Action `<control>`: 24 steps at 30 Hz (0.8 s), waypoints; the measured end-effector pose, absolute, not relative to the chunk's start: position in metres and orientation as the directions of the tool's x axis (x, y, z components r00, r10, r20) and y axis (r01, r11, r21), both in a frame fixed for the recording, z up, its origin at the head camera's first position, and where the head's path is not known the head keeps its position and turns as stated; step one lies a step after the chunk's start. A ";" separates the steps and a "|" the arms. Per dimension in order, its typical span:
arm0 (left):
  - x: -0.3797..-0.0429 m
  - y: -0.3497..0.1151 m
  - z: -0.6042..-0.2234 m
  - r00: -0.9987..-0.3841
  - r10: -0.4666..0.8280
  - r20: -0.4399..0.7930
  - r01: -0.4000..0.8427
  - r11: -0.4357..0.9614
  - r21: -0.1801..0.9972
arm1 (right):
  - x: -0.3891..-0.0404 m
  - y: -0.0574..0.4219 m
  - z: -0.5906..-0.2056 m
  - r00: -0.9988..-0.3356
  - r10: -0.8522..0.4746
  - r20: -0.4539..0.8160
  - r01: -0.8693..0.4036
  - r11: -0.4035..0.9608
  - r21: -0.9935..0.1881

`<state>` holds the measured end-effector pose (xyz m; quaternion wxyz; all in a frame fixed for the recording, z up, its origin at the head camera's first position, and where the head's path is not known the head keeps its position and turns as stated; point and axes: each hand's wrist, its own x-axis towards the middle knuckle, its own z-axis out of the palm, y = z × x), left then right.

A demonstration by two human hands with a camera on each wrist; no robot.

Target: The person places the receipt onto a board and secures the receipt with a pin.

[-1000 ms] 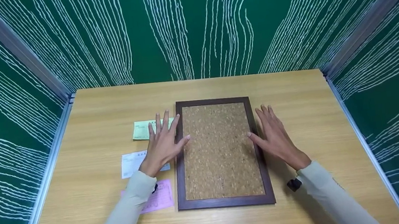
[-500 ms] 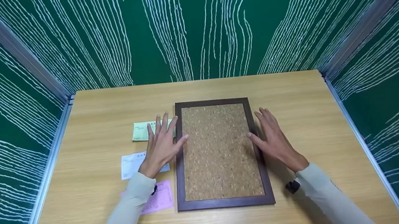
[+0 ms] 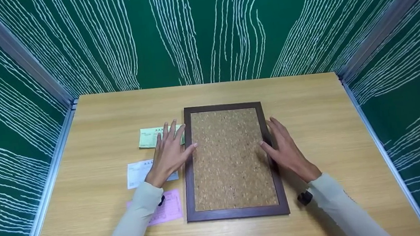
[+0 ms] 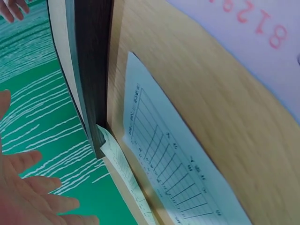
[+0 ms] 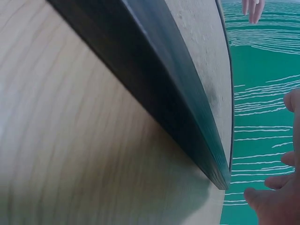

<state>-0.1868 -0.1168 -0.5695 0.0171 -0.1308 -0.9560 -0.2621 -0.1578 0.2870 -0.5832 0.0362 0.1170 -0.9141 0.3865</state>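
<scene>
The board (image 3: 231, 160) lies flat on the table (image 3: 308, 97) between the two hands, and that in-between place is the relation on which a move from here would seem to turn. Its long axis runs away from the person, roughly the way the fingers point, so one long side lies just inward of each set of fingertips.

The left hand (image 3: 168, 156) has straight, spread fingers and grasps nothing; its thumb reaches inward, above the left side of the frame (image 3: 238, 213). The right hand (image 3: 290, 156) also holds nothing, its fingers extended and closer together, its thumb pointing inward over the opposite side. Both wrist views show a gap between the fingers and the board, so the hands appear to hover above it without touching. Neither hand is clearly nearer: each thumb tip comes, seen from above, about to the edge of the cork.

The slips all lie on the left hand's side. The green slip (image 3: 149, 138) is partly under the left fingers, the white slip (image 3: 137, 175) is partly behind the palm and wrist, and the pink slip (image 3: 170, 206) lies nearer the person, beside the sleeve (image 3: 129, 222). The right hand would have to cross the board to reach them.
</scene>
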 end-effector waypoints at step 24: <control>-0.188 -0.131 -0.576 -0.963 0.213 0.167 0.270 0.782 0.561 | -0.163 0.276 -0.599 -0.969 -0.202 0.138 -0.237 0.631 -0.739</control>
